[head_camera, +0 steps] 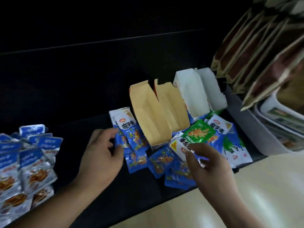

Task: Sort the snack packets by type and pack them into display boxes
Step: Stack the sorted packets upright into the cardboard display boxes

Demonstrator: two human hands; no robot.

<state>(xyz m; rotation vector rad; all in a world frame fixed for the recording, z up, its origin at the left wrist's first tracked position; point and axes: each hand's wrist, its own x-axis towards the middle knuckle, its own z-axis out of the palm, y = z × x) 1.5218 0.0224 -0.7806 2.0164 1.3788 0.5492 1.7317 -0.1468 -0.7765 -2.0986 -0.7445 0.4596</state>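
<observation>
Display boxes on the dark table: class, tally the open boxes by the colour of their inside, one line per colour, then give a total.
Yellow-orange inside: 2, the nearer yellow box and the second yellow box.
White inside: 2, the first white box and the far white box.
Total: 4 boxes, all showing no packets inside.

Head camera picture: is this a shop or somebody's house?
Probably a small shop or stockroom, though I can't be sure. Many identical snack packets lie on a dark counter, empty display boxes stand open, and bagged goods hang alongside.
</observation>
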